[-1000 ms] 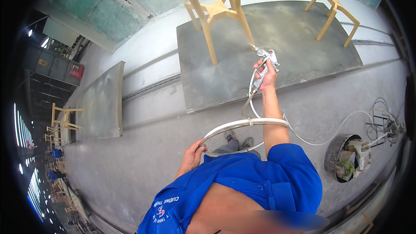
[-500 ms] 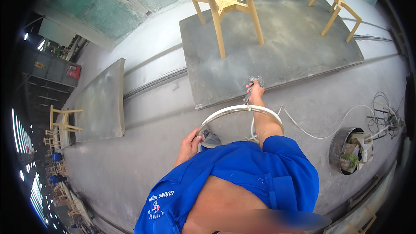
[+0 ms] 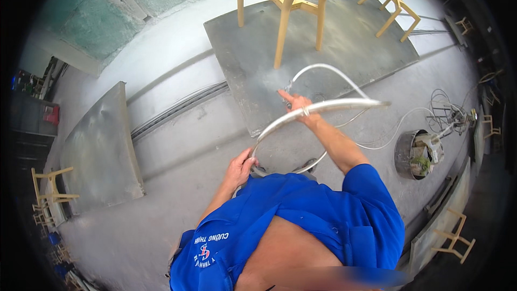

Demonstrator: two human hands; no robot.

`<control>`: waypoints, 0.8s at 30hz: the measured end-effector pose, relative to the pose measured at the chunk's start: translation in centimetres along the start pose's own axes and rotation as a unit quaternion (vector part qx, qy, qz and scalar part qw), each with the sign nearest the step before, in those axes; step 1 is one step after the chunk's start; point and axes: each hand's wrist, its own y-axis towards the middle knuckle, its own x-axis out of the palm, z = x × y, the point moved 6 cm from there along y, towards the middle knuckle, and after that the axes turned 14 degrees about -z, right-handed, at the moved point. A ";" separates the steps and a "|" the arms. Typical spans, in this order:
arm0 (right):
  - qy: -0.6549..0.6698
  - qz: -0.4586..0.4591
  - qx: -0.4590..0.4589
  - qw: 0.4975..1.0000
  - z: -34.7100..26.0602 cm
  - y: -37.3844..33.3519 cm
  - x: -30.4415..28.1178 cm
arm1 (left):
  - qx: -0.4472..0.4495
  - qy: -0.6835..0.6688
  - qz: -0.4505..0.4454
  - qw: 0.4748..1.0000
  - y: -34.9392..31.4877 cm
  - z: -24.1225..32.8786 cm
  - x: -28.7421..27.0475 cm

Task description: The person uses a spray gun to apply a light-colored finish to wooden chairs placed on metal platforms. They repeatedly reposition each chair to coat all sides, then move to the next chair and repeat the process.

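My right hand (image 3: 299, 106) is closed on a metal spray gun (image 3: 289, 92), mostly hidden by the fingers, with the index finger stretched along it. From the gun a white hose (image 3: 336, 74) loops up and to the right. A thicker pale hose (image 3: 323, 106) crosses my right wrist and curves down to my left hand (image 3: 240, 167), whose fingers wrap round it near my waist. Beyond the gun, a bare wooden chair frame (image 3: 289, 5) stands on a large grey board (image 3: 247, 54), its top cut off by the picture's edge. The gun is apart from the chair.
A second wooden chair (image 3: 396, 0) stands at the board's far right. To the left is another grey board (image 3: 102, 151) with a chair (image 3: 53, 186) beside it. A round bin (image 3: 404, 156) with containers and tangled hoses (image 3: 449, 110) sits right. Rails (image 3: 183, 105) cross the floor.
My right hand has moved left with the spray gun, and its hose has swung up into a loop. The view has turned, shifting the boards and bin leftward. My left hand keeps its hold.
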 end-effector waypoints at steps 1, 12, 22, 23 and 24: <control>-0.023 0.012 -0.010 1.000 -1.2 -0.9 -2.1 | 0.016 -0.006 0.010 1.000 0.2 0.0 -0.4; -0.202 0.370 -0.099 0.901 -11.6 -15.6 -21.8 | 0.204 0.011 -0.095 0.974 4.2 1.6 0.3; 0.139 0.341 -0.207 0.906 -17.0 -16.0 -30.4 | 0.258 0.014 -0.169 0.951 5.2 7.8 2.1; 0.199 0.327 -0.174 0.907 -16.6 -15.1 -32.4 | 0.269 0.009 -0.173 0.947 5.3 8.7 2.2; 0.227 0.316 -0.169 0.905 -16.3 -14.4 -35.1 | 0.282 0.009 -0.174 0.944 5.5 9.7 2.1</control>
